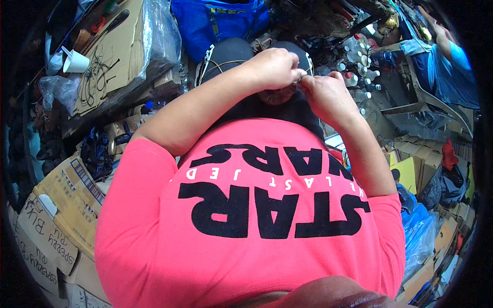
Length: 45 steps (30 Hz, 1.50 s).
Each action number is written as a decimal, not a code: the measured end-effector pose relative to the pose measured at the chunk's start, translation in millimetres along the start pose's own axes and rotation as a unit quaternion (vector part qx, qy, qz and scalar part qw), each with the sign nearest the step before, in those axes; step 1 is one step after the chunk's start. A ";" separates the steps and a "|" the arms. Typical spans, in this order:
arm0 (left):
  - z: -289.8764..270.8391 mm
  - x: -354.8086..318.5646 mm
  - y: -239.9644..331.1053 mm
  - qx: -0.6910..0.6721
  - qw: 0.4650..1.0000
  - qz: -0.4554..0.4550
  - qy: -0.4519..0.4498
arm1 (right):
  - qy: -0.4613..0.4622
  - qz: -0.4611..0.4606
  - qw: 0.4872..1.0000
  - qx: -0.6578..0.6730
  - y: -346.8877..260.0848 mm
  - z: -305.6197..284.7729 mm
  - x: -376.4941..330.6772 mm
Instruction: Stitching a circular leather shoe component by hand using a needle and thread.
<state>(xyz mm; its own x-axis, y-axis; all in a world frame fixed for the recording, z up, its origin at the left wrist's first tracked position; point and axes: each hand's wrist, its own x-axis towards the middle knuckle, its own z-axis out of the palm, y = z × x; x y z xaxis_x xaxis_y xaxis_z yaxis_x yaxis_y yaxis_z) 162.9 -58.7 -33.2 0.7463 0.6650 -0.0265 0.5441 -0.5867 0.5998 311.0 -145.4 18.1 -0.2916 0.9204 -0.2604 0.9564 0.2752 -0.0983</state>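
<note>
My left hand and my right hand meet in front of me, above my dark-clad lap. Curled fingers on the left one come together with the right one's pinched fingertips. What sits between the fingertips is too small to make out. Just below the left hand shows a dark brown, rounded, shiny thing, partly covered by that hand; it may be a shoe. A thin tan cord crosses the dark cloth on my left knee.
A blue bag stands ahead. Flat cardboard with dark cords and a white cup are on the left. Several white-capped bottles stand at the right, near a metal frame and blue cloth. Cardboard boxes lie at lower left.
</note>
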 end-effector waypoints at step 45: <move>-27.0 -16.9 -29.2 -0.615 0.785 0.034 0.065 | 0.245 0.102 0.611 0.746 61.6 2.3 -50.6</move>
<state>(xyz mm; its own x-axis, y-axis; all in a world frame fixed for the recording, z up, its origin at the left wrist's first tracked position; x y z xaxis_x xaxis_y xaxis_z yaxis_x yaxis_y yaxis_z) 124.1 -40.4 -28.7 0.6683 0.7402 0.0740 -0.3375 0.2130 0.9169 384.5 -175.7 23.0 0.2210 0.9667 -0.1293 -0.2162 -0.0808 -0.9730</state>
